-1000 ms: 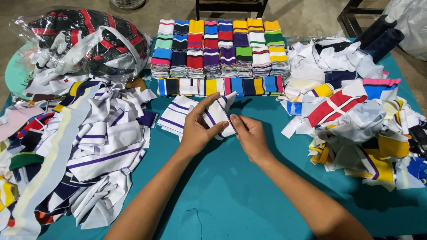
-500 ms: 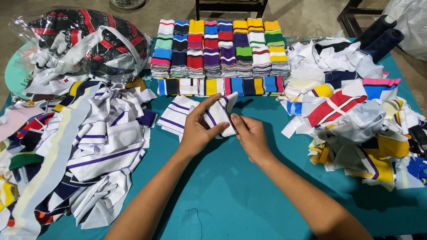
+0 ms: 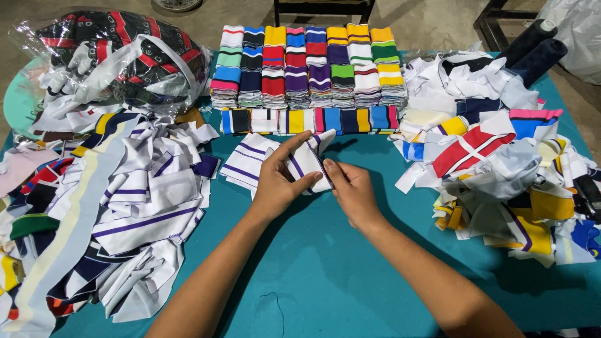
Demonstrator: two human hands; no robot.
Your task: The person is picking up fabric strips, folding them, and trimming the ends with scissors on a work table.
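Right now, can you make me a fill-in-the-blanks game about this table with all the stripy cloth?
1. Both hands hold a white strip with ____ stripes.
2. The table is covered in ____ cloth.
3. The neat stacks sit at the ____ edge of the table.
4. The clear bag lies to the person's ____.

Missing words: purple; teal; far; left

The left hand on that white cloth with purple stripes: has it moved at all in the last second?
No. The left hand sits on the white purple-striped cloth at the same spot below the row of folded coloured bands as before.
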